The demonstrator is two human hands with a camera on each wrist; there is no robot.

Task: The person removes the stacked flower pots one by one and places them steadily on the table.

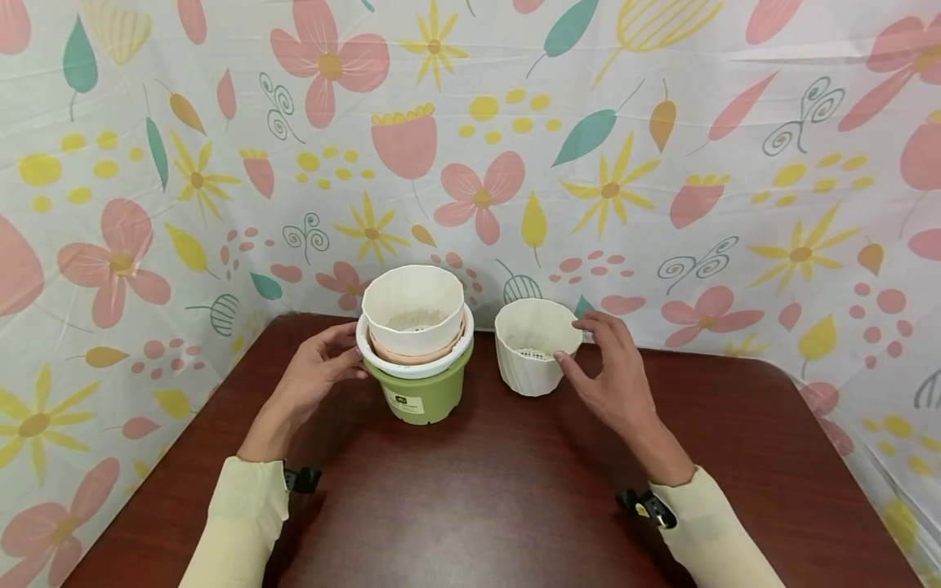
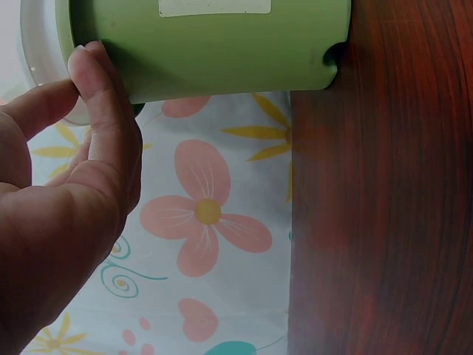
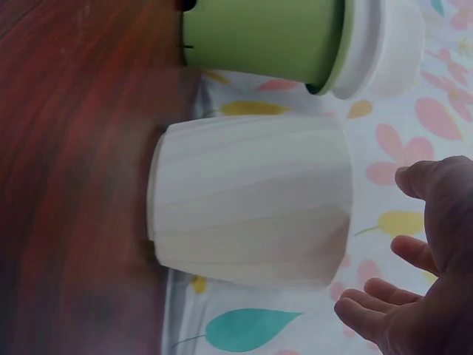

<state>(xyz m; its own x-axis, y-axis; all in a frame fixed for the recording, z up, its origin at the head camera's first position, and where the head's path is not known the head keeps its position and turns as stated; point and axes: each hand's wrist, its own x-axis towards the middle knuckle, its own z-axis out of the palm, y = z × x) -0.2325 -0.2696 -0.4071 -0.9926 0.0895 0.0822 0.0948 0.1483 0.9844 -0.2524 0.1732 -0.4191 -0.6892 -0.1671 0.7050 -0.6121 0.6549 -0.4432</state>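
Observation:
A stack of nested flower pots stands at the table's back: a green pot [image 1: 434, 398] with a pale label, then a white-rimmed pot [image 1: 415, 371], a peach pot [image 1: 412, 358] and a cream pot [image 1: 414, 302] on top. My left hand [image 1: 323, 359] touches the stack's left side, fingertips [image 2: 92, 70] at the green pot's rim. To the right, a separate cream pot [image 3: 251, 200] with ridged sides and a perforated bottom stands upright. My right hand [image 1: 613, 380] is beside its right rim, fingers spread; the right wrist view shows a gap between fingers and pot.
The dark brown wooden table [image 1: 441, 506] carries the pots near its back edge. Behind and along the sides hangs a white cloth [image 1: 470, 122] printed with flowers and leaves. Each wrist wears a black strap [image 1: 650, 508].

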